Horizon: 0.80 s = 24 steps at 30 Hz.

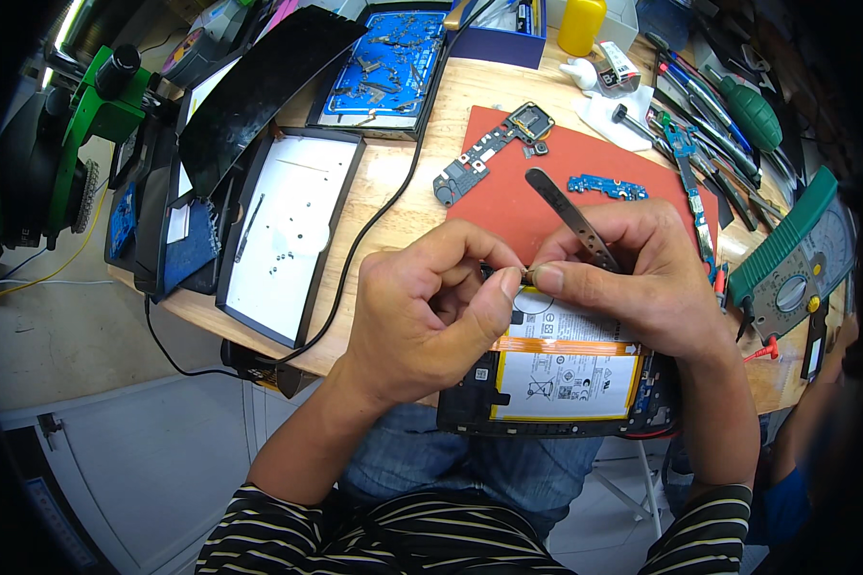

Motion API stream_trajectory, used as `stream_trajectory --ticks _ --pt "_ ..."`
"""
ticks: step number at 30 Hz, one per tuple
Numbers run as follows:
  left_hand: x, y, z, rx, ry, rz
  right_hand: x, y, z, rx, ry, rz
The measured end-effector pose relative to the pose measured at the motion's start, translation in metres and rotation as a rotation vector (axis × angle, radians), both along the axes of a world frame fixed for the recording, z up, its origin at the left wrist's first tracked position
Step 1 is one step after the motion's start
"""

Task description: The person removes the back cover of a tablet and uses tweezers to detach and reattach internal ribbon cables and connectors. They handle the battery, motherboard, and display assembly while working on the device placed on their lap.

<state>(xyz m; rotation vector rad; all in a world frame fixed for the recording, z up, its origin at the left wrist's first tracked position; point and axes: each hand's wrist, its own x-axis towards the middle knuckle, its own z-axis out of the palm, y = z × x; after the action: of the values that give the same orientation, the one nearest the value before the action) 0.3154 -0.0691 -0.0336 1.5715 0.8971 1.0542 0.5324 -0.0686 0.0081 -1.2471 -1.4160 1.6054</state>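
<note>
The opened tablet (465, 395) lies close to me at the table's front edge, its white battery (518, 398) exposed and an orange ribbon cable (537, 346) running across it. Above the tablet's far side, my left hand (422, 321) is closed in a pinch, thumb against index finger. My right hand (647, 278) meets it fingertip to fingertip, also pinching. What sits between the fingertips is tiny and mostly hidden. Dark metal tweezers (568, 213) with small holes are tucked in my right hand, pointing up and to the left.
An orange mat (494, 216) carries a dark phone part (494, 149) and a blue circuit board (607, 188). Left lies a white tray (292, 211) with tiny screws, a black cable (393, 203) beside it. A green multimeter (791, 278) and several tools stand right.
</note>
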Motion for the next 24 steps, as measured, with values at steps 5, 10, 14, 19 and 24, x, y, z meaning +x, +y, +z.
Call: stream_trajectory --ticks 5,10,14,19,24 --pt "-0.004 0.000 0.007 -0.095 0.044 -0.043 -0.001 0.000 -0.002 0.008 -0.018 0.005" --pt "-0.006 0.000 0.015 -0.138 0.088 -0.073 0.000 0.000 -0.002 0.018 -0.047 0.017" --pt "-0.004 0.000 0.017 -0.156 0.061 -0.060 -0.002 0.000 -0.003 0.028 -0.022 0.009" --pt "-0.005 0.001 0.016 -0.174 0.056 -0.068 -0.002 -0.001 -0.003 0.013 -0.009 -0.004" --pt "-0.007 0.001 0.014 -0.180 0.062 -0.074 -0.002 0.000 -0.006 0.002 0.007 -0.003"
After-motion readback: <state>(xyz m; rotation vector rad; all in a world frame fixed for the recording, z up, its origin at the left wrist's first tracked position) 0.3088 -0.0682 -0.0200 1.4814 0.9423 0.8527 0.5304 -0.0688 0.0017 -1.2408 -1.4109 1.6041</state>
